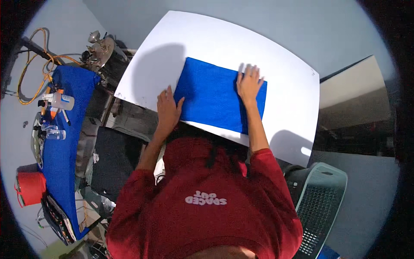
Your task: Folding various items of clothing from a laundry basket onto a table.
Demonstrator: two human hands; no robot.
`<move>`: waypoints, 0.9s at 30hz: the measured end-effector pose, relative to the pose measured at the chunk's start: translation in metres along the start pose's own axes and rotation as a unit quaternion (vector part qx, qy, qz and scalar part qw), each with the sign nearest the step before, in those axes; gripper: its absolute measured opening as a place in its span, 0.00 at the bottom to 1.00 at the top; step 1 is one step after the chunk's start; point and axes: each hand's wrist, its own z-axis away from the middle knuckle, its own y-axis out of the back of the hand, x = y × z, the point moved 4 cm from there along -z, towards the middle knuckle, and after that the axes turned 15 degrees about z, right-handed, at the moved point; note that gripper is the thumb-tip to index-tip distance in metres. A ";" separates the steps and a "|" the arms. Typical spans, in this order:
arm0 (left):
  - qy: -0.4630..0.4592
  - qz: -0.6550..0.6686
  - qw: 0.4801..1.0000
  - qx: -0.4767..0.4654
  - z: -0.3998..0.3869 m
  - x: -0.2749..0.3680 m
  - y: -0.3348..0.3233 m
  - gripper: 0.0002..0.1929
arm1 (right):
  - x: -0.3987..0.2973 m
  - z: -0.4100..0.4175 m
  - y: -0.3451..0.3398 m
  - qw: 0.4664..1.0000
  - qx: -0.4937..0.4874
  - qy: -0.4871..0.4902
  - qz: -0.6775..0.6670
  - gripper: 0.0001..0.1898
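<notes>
A blue cloth (213,94), roughly rectangular, lies flat on a white tabletop (284,97) near its front edge. My left hand (168,106) rests at the left edge of the cloth, fingers apart, partly over the table's front edge. On the cloth's upper right part lies my right hand (249,84), palm down with spread fingers, the fingertips reaching past the cloth's far edge. Neither hand grips anything.
On the left, a long blue-covered surface (61,155) bears plastic bottles (61,101), a marker and a red container (31,188). Behind it are an orange cable (24,81) and a metal device (100,53). A plastic basket (343,184) stands at the right.
</notes>
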 end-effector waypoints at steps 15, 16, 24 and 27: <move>0.162 0.324 0.911 -0.198 -0.029 0.004 0.078 0.23 | -0.097 -0.086 0.015 0.742 -0.467 0.100 -0.471 0.30; 0.111 0.345 0.917 -0.166 -0.039 0.008 0.092 0.21 | -0.085 -0.093 0.057 0.718 -0.490 0.067 -0.491 0.27; -0.154 0.303 0.931 -0.131 -0.203 0.080 0.156 0.15 | 0.002 -0.165 0.107 0.630 -0.298 -0.029 -0.717 0.18; -0.185 0.316 0.929 -0.053 -0.227 0.114 0.178 0.13 | 0.031 -0.180 0.153 0.655 -0.178 -0.049 -0.733 0.16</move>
